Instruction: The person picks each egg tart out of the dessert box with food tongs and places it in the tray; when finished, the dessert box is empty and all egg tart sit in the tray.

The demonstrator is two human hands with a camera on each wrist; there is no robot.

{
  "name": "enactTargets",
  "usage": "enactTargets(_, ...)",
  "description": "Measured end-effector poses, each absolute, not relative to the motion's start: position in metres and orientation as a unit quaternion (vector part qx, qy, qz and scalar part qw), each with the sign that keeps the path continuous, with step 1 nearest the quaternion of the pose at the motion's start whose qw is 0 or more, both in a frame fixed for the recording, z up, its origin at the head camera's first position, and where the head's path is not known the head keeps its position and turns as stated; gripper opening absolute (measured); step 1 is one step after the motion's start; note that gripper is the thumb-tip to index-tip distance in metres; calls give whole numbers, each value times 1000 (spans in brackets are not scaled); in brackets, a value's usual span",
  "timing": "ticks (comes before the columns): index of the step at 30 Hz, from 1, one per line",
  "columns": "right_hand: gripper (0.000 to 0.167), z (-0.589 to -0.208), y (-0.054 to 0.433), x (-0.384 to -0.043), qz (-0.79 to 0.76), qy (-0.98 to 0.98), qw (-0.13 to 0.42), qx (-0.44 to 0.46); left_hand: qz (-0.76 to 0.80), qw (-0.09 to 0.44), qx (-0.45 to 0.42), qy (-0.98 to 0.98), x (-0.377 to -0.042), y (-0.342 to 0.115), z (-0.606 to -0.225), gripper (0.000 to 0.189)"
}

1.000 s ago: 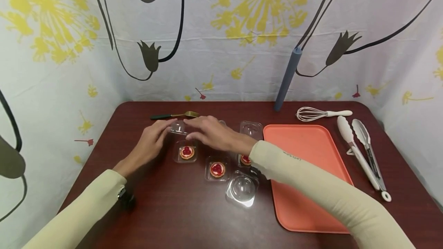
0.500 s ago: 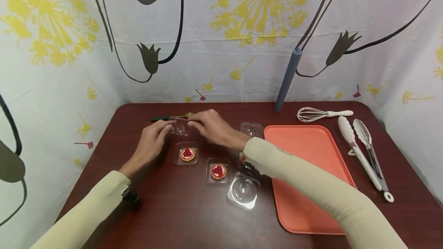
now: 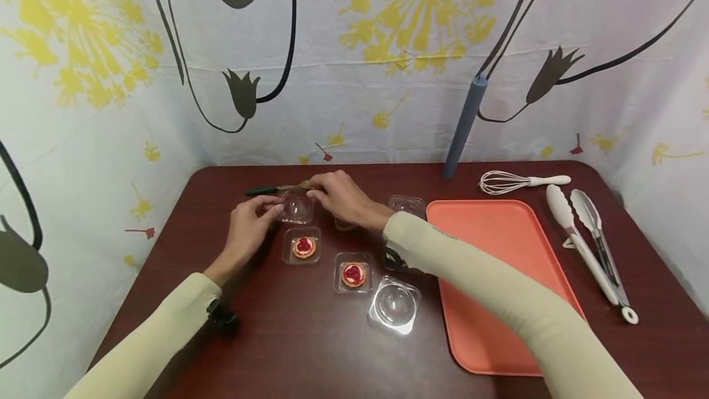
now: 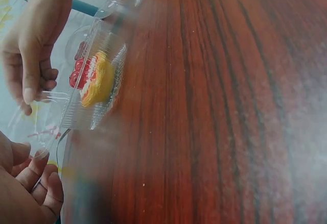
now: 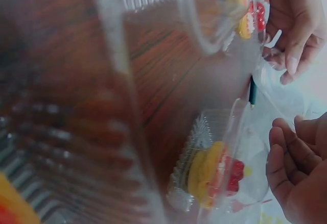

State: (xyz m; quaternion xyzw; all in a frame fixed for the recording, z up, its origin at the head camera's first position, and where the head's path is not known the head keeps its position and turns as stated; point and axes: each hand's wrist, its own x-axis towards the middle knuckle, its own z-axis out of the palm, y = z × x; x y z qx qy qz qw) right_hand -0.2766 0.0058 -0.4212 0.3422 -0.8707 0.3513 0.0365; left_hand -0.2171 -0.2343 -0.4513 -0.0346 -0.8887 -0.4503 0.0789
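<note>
On the dark reddish-brown desk [image 3: 277, 331], toward the right, an orange tray [image 3: 498, 220] with rounded corners. Beyond its far edge, a white whisk [image 3: 523, 181], handle pointing right. Beside the tray's right edge, white-and-metal tongs [image 3: 587, 260], arms spread. Near the back, left of centre, a green-handled fork [image 3: 260, 190]. Behind, a pale flower-printed cloth [image 3: 327, 48]; slanting up before it, a blue-grey rod [image 3: 464, 127].

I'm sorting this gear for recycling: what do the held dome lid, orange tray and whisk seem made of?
Dome lid: probably glossy plastic; see-through, with highlights.
Orange tray: likely matte plastic; even colour, rounded corners.
Whisk: perhaps matte plastic or coated wire; pale, no metallic shine.
</note>
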Motion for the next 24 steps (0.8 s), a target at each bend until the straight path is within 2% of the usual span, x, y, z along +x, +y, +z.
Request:
enactTargets(4, 23, -427, 4, -282, 345, -880, 27, 326, -471, 72, -7, -879, -219, -233, -455, 24)
enactTargets(11, 13, -433, 4, -289, 323, -892, 12, 317, -511, 41, 30, -858, -220, -230, -458, 22)
enactTargets(17, 18, -433, 2, -290, 302, -898, -10, 321, -555, 1, 44, -831, -219, -231, -462, 25)
enactTargets(24, 20, -433, 0, -289, 282, -905, -23, 319, -570, -14, 43, -820, -218, -233, -464, 29)
